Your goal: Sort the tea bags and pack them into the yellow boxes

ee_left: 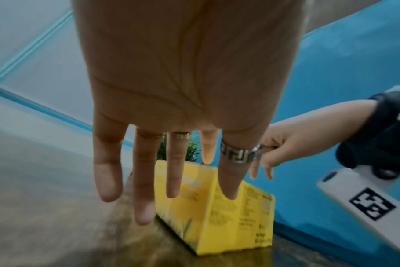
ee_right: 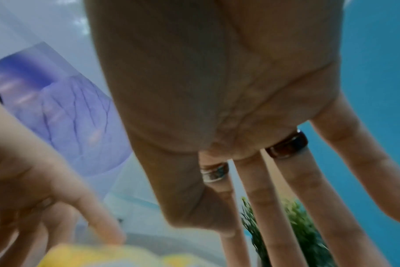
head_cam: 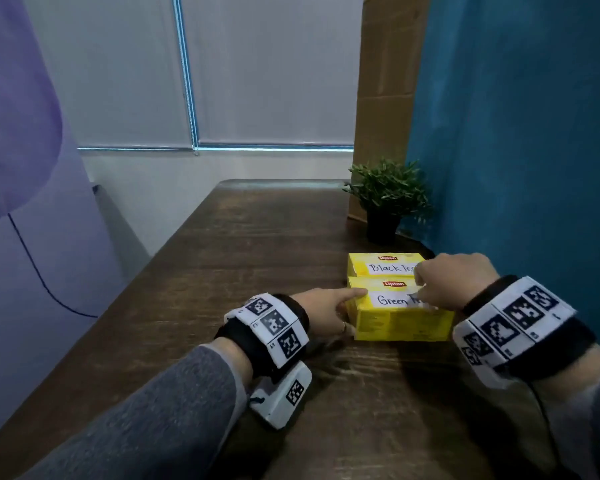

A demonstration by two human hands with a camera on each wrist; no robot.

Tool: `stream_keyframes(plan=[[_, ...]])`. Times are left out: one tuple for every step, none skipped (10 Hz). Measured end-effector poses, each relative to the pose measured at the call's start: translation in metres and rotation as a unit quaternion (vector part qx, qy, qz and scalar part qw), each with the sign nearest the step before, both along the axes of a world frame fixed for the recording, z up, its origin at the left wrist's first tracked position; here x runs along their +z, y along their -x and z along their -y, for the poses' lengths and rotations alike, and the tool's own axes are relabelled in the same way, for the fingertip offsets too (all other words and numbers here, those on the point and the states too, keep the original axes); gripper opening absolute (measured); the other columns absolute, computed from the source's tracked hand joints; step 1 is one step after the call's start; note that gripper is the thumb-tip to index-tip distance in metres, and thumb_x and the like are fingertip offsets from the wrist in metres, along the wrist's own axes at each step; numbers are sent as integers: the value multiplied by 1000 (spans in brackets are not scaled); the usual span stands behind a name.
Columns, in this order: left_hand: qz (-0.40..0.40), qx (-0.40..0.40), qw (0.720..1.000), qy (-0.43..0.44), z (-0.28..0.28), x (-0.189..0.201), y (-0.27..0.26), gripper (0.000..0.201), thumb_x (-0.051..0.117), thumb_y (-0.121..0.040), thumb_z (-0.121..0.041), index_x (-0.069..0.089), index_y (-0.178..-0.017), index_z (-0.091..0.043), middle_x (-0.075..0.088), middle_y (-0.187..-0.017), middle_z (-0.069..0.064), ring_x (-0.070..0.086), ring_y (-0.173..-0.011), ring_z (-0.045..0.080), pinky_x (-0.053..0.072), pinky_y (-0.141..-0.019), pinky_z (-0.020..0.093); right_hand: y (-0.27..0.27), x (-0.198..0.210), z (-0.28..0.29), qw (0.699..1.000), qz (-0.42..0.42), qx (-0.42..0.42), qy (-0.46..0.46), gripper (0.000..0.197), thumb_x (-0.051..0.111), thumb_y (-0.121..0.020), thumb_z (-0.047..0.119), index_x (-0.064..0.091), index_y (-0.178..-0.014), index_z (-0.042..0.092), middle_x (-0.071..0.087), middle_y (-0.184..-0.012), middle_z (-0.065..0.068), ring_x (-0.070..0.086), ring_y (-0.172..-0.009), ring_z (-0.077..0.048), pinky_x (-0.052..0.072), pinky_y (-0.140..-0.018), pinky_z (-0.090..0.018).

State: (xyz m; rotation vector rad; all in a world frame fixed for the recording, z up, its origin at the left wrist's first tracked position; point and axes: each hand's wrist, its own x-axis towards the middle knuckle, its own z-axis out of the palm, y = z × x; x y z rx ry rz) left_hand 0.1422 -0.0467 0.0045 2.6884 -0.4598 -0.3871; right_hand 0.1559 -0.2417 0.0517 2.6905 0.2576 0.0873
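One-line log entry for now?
left hand: touching Green Tea box | right hand: on its top | Black Tea box: behind, closed

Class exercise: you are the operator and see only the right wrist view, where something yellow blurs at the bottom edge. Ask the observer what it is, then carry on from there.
Observer: It is the near yellow box. Its handwritten label reads "Green T", and the right hand covers the rest.
Operator: Is it the only box?
Observer: No. A second yellow box, labelled Black Tea, stands directly behind it.
Operator: Are any tea bags still out?
Observer: No view shows any, and both boxes look shut from the head view.
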Motion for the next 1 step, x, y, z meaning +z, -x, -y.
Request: stream_keyframes(plan=[[4,-14,1000,12,-15,17,-15,64,58,-89,-30,25,-143,-38,51,-136,2,51,-120,19,41,-93,25,-14,17,-16,997,36,31,-63,29,42,-93,35,55,-118,33,63,-115,2,61,-105,-23,42,-74,-32]])
